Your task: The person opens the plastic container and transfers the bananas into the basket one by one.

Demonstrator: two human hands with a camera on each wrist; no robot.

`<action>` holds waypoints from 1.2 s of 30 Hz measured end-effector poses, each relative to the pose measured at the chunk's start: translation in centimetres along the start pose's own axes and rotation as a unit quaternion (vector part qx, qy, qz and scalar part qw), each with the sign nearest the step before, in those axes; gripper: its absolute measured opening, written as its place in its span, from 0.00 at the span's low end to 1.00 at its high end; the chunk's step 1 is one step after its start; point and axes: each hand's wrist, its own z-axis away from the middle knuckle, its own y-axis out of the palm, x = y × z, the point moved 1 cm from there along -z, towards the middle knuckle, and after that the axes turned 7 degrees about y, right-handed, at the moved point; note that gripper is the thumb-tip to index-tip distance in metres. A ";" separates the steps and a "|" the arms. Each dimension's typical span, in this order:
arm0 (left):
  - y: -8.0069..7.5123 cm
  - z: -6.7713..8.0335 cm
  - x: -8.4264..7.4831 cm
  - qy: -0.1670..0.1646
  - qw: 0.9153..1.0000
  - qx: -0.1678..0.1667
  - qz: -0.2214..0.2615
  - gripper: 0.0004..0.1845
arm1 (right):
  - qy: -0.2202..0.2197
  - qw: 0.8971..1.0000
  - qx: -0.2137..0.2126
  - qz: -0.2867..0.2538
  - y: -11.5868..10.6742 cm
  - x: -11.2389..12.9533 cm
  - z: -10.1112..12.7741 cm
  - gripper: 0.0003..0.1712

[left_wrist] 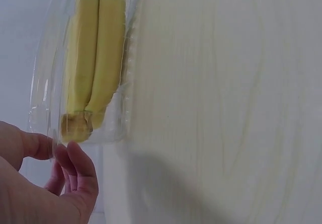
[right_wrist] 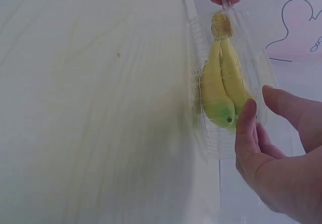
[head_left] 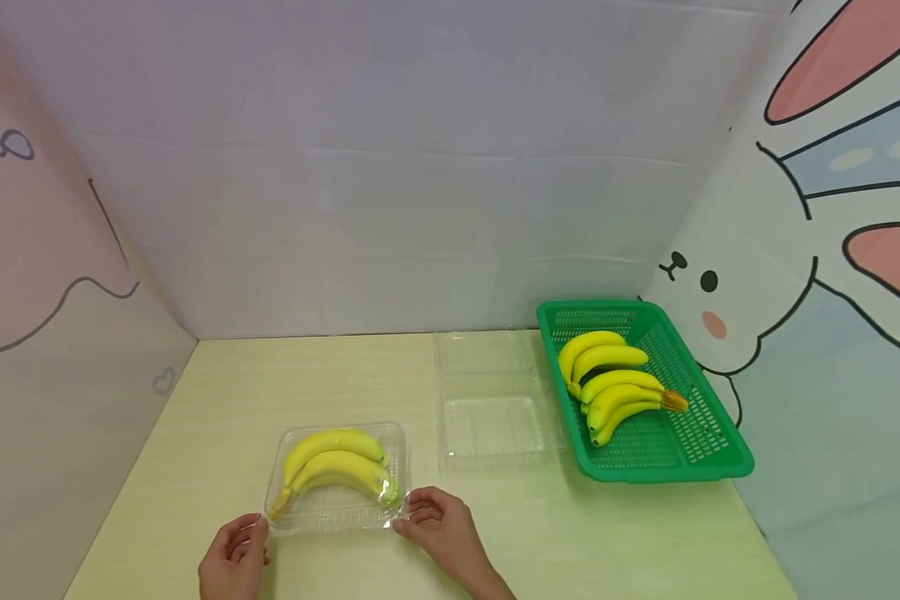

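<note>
Head view: both hands pinch the box corners; its bananas could slide if tipped.

An empty clear plastic clamshell container lies open on the pale wooden desk, just beside a green perforated plastic basket holding a bunch of yellow bananas. Cartoon-printed panels enclose the desk.

We count seven bananas: two in the closed clamshell, five in the green basket; one empty clamshell.
</note>
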 end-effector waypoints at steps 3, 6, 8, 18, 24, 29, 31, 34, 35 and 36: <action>-0.2 -0.2 0.0 0.002 1.000 0.014 -0.004 0.16 | -0.005 1.000 0.003 0.000 -0.1 0.0 -0.1 0.15; -0.5 -0.5 0.1 0.002 0.999 0.035 -0.010 0.16 | -0.008 1.000 0.005 0.007 -0.2 -0.1 -0.2 0.15; -0.8 -0.7 0.2 0.001 0.999 0.045 -0.019 0.16 | -0.008 1.000 0.007 0.014 -0.2 -0.1 -0.3 0.14; -1.1 -1.0 0.0 0.010 0.998 0.067 -0.008 0.15 | 0.022 0.999 0.017 0.035 -0.3 0.4 -0.3 0.16; -1.1 -1.2 -0.3 0.019 0.996 0.088 -0.021 0.14 | 0.020 0.997 0.015 0.066 -0.3 0.7 -0.5 0.17; -1.3 -1.6 -0.6 0.037 0.989 0.132 -0.062 0.16 | 0.007 0.994 0.033 0.103 -0.7 1.0 -0.7 0.15; -1.4 -1.7 -0.8 0.040 0.985 0.149 -0.075 0.16 | 0.000 0.992 0.044 0.119 -0.9 1.1 -0.8 0.14; -1.5 -2.0 -1.0 0.039 0.980 0.179 -0.084 0.16 | -0.012 0.990 0.055 0.131 -1.2 1.2 -1.0 0.13; -1.6 -2.1 -1.1 0.038 0.978 0.186 -0.086 0.16 | -0.014 0.989 0.057 0.133 -1.3 1.2 -1.1 0.13; -1.6 -2.1 -1.1 0.035 0.977 0.191 -0.088 0.16 | -0.016 0.989 0.058 0.135 -1.3 1.2 -1.1 0.13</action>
